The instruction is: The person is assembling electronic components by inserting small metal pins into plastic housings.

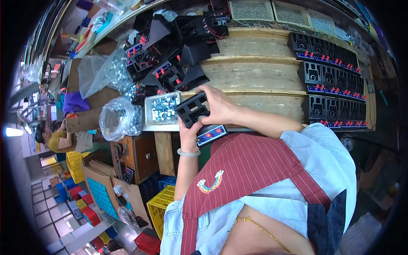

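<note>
While both hands were on it, the black plastic housing [193,109] sat at the near edge of the wooden bench [255,76], just above the person's red striped apron [255,170]. Left hand [190,129] gripped it from below, fingers closed round the lower edge near its blue panel [211,135] with red buttons. Right hand [219,106] lay over the top right side, fingers curled on it. So both hands were closed on the part, neither spread.

Judgement: moulded shell, stiff, light, not slippery; the open cells made natural finger holds. Best held by the outer walls, off the blue panel and any thin wires.

Just to its left was a clear tray of small metal parts [161,108], then a clear bag of hardware [119,119]. A heap of similar housings [170,51] lay behind, and finished units in rows [333,80] to the right.
</note>
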The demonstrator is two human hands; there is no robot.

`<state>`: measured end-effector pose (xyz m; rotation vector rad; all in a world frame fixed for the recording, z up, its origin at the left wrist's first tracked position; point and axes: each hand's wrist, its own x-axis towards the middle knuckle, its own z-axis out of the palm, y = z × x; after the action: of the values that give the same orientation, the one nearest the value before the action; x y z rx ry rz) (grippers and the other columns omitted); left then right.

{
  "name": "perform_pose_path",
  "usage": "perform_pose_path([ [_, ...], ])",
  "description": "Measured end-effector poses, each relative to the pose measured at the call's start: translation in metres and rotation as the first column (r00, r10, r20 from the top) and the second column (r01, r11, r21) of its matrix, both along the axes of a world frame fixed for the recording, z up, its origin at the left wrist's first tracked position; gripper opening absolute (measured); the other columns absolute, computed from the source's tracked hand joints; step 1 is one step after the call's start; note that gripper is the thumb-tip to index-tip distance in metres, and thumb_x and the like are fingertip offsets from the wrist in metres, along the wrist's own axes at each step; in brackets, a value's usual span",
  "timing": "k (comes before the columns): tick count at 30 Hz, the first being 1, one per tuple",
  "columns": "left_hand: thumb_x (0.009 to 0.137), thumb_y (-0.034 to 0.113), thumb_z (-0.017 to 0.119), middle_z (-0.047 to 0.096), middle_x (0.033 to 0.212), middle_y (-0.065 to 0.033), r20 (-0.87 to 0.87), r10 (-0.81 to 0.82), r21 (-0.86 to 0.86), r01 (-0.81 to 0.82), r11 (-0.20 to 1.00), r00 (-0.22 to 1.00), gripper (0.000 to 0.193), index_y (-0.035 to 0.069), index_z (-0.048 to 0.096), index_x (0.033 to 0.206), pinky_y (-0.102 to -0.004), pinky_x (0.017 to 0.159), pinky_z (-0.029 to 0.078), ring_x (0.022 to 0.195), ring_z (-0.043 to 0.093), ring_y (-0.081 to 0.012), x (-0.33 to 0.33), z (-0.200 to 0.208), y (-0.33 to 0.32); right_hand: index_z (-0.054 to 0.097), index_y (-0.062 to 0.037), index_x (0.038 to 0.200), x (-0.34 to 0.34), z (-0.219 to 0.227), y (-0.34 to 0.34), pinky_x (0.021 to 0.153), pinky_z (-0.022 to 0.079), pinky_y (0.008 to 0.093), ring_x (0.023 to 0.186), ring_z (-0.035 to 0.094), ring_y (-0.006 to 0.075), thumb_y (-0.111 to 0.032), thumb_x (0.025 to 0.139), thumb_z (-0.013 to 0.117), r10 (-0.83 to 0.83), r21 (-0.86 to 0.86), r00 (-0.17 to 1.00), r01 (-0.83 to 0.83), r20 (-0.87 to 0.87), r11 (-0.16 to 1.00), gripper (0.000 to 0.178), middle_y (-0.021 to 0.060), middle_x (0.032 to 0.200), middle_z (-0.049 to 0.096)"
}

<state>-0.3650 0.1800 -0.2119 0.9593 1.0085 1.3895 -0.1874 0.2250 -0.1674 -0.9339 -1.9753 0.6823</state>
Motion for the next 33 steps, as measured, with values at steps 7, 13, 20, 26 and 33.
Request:
perform_pose_path([
  [7, 0.084, 0.000, 0.066, 0.042, 0.137, -0.0180, -0.093, -0.035, 0.007, 0.035, 0.999, 0.995, 0.083, 0.011, 0.016, 0.150, -0.0413, 0.099, 0.043, 0.119, 0.051, -0.0262, 0.017, 0.007, 0.010, 0.037, -0.0038, 0.131, 0.047, -0.016, 0.038, 0.096, 0.044, 0.0429, 0.110, 0.057, 0.0380, -0.026, 0.060, 0.080, -0.152, -0.014, 0.984, 0.151, -0.088, 0.988, 0.086, 0.0247, 0.116, 0.055],
  [13, 0.095, 0.015, 0.056, 0.060, 0.118, -0.0154, 0.109, -0.050, -0.164, 0.068, 0.984, 0.993, 0.049, 0.009, 0.036, 0.139, -0.0408, 0.086, 0.051, 0.102, 0.061, -0.0267, -0.064, -0.029, 0.012, 0.037, 0.0034, 0.131, 0.239, -0.007, 0.158, 0.100, 0.044, 0.0421, 0.118, 0.053, 0.0413, -0.017, 0.066, 0.082, -0.689, 0.139, 0.688, 0.677, 0.229, 0.723, 0.083, 0.0277, 0.121, 0.055],
  [20, 0.096, 0.015, 0.054, 0.065, 0.107, -0.0104, 0.167, 0.005, -0.310, 0.048, 0.950, 0.986, 0.031, 0.006, 0.051, 0.125, -0.0365, 0.078, 0.053, 0.091, 0.065, -0.0217, -0.083, -0.039, 0.013, 0.064, -0.0048, 0.108, 0.104, 0.043, 0.179, 0.097, 0.044, 0.0460, 0.108, 0.056, 0.0347, -0.014, 0.071, 0.068, -0.543, 0.499, 0.839, 0.460, 0.027, 0.735, 0.038, 0.0161, 0.108, 0.062],
  [26, 0.096, 0.014, 0.055, 0.065, 0.110, -0.0114, 0.078, -0.069, -0.192, 0.083, 0.978, 0.995, 0.033, 0.005, 0.050, 0.127, -0.0362, 0.080, 0.052, 0.093, 0.065, -0.0223, -0.074, -0.008, 0.025, 0.068, -0.0135, 0.079, 0.028, 0.050, 0.239, 0.082, 0.048, 0.0432, 0.093, 0.059, 0.0267, -0.019, 0.075, 0.065, -0.563, 0.717, 0.765, 0.199, 0.312, 0.668, 0.007, 0.0048, 0.088, 0.062],
  [33, 0.100, 0.040, 0.045, 0.035, 0.147, -0.0207, -0.033, 0.017, 0.202, -0.010, 0.979, 0.999, 0.070, 0.006, 0.009, 0.150, -0.0461, 0.114, 0.022, 0.137, 0.033, -0.0363, -0.033, -0.004, 0.017, 0.066, -0.0025, 0.086, -0.012, 0.051, 0.073, 0.066, 0.051, 0.0378, 0.075, 0.064, 0.0276, -0.019, 0.081, 0.070, 0.088, 0.367, 0.996, -0.080, -0.005, 0.927, 0.017, 0.0101, 0.082, 0.063],
])
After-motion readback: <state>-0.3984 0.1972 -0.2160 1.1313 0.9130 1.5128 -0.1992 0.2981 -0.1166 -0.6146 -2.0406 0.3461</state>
